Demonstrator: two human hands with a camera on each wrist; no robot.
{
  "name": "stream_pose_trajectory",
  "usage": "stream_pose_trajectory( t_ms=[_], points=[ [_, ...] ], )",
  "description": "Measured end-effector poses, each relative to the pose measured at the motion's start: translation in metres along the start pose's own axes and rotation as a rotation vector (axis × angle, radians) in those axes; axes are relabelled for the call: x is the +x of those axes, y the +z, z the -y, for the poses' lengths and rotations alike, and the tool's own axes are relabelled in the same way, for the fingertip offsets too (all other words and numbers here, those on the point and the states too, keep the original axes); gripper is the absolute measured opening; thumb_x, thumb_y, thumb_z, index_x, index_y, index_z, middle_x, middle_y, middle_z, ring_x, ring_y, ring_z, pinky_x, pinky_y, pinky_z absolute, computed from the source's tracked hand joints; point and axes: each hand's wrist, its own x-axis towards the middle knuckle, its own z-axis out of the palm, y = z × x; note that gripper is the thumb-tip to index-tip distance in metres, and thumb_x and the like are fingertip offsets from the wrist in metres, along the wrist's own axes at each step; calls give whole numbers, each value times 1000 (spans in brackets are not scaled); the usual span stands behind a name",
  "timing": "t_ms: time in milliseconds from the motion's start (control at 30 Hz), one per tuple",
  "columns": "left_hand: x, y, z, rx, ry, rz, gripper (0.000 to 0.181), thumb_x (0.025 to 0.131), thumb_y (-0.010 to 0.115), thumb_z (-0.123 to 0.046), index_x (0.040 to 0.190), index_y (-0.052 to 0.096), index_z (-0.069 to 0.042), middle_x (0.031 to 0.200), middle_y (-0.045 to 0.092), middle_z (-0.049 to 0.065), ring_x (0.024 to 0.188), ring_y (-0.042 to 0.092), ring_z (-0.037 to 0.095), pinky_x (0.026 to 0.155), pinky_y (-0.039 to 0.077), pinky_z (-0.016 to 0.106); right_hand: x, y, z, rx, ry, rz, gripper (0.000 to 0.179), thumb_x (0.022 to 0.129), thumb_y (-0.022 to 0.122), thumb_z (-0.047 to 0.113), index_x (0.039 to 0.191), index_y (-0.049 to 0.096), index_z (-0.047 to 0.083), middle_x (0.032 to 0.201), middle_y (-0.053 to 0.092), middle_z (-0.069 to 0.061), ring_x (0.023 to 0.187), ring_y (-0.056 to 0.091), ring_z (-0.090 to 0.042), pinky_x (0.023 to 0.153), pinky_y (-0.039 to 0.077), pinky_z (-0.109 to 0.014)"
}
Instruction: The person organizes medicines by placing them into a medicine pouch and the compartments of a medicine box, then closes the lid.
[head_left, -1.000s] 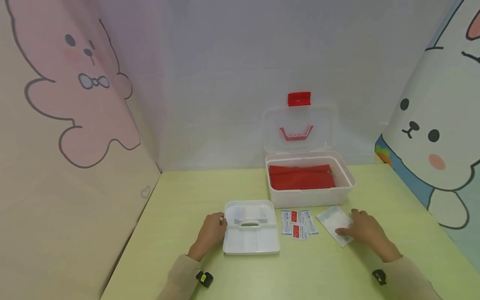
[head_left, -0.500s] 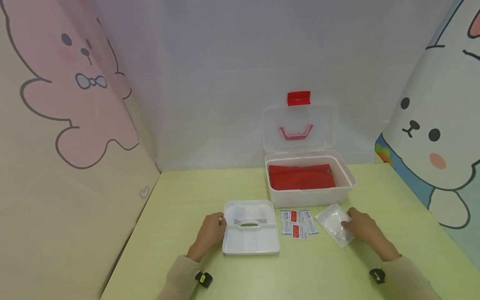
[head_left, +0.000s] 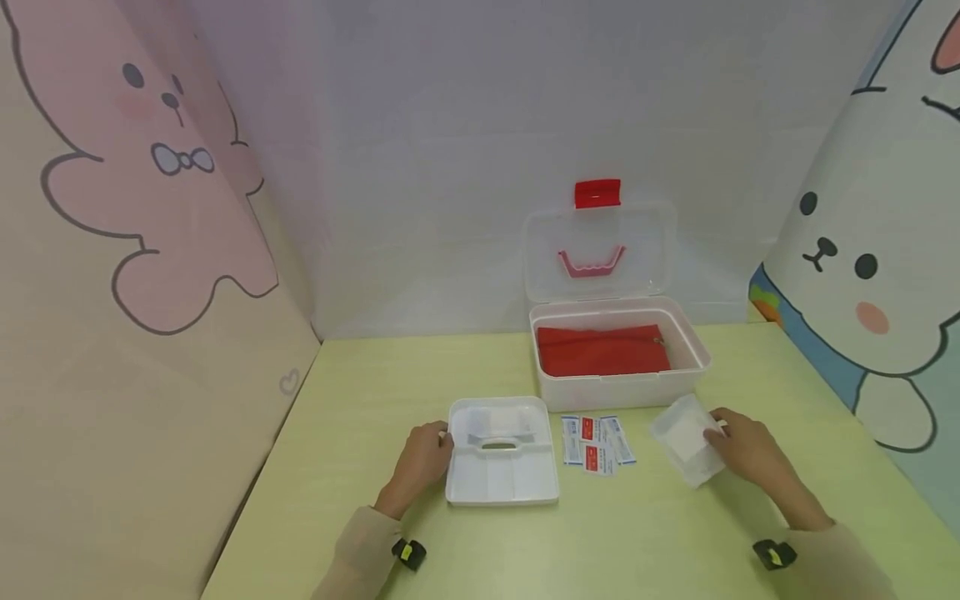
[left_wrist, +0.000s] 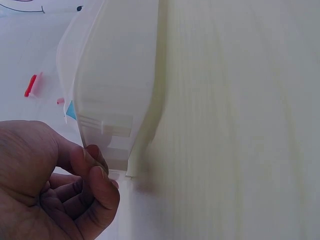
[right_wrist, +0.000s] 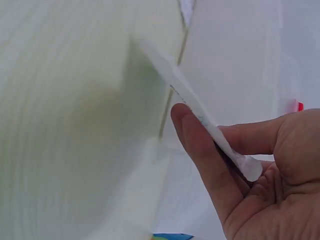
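My right hand (head_left: 753,450) pinches a flat white gauze packet (head_left: 686,442) by its right edge, thumb on one face and fingers on the other. In the right wrist view the packet (right_wrist: 185,92) is tilted, its far edge over the table with a shadow beneath. On the left, my left hand (head_left: 420,458) holds the left rim of a shallow white tray (head_left: 502,483) that has a slotted handle. The left wrist view has the thumb and fingertips pinching at the tray's corner (left_wrist: 117,100). Something pale and flat lies in the tray's back compartment.
Several small blue, red and white sachets (head_left: 598,458) lie between tray and packet. Behind them stands a white box (head_left: 622,392) holding a red zip pouch (head_left: 603,352), its clear lid (head_left: 600,287) raised against the back wall. Printed walls flank the table (head_left: 375,375).
My right hand has picked the gauze packet up off the table, tilting it and shifting slightly right. The left hand and the tray have stayed in place.
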Motion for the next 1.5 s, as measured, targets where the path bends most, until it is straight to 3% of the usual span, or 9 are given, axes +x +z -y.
stream_pose_trajectory(
  t_ms=[133,400,567,800,1067,1200,1300,1400,1500],
  points=[
    [1,0,0,2,9,-2,27,96,50,-10,109,67,7,65,63,3,49,48,9,43,38,23,-10,-17,7,-11,-35,-71,32,96,54,9,116,54,-16,101,64,-37,83,65,-42,62,51,-46],
    [1,0,1,17,15,-3,26,95,51,-9,109,67,6,70,66,6,51,51,10,44,40,23,-28,-51,26,8,-33,-174,35,101,50,15,123,50,-12,102,63,-39,75,66,-38,53,43,-33],
    [0,0,2,16,11,3,26,96,51,-10,109,66,6,70,66,5,52,51,10,45,40,23,-32,-71,44,-7,-56,-280,36,101,49,16,126,49,-10,106,61,-43,77,65,-46,52,46,-38],
    [-1,0,1,8,8,4,25,96,51,-10,108,67,6,70,65,6,53,51,10,45,40,24,-29,-91,80,-5,-176,-434,33,102,50,18,128,52,-2,90,68,-29,53,45,-13,45,32,-26],
    [-1,0,1,1,26,-4,25,96,51,-9,107,67,6,66,61,3,50,47,9,44,37,23,-16,-85,131,11,-361,-534,29,97,59,10,125,57,1,76,66,-14,47,32,-4,44,28,-22],
    [-1,1,3,-1,39,0,25,96,51,-9,107,67,6,65,61,4,49,47,9,43,37,22,-8,-76,154,17,-457,-546,33,93,64,5,125,57,2,97,72,-18,56,54,-12,49,41,-20],
    [-1,2,3,-1,40,-6,25,95,51,-9,107,67,6,67,62,5,50,48,9,44,38,23,-2,-66,167,35,-520,-534,36,91,65,2,126,57,4,109,71,-17,75,67,-25,61,57,-33],
    [-1,2,3,7,44,-12,26,95,51,-9,109,67,6,71,65,7,51,49,9,45,39,23,5,-54,179,53,-569,-516,37,90,66,2,126,57,5,112,68,-14,89,67,-29,71,59,-47],
    [-1,1,2,11,42,-10,27,96,51,-9,110,67,7,73,66,8,52,49,9,45,39,23,12,-43,189,52,-614,-516,36,89,68,2,124,59,5,111,69,-13,91,64,-28,79,58,-49]
  ],
)
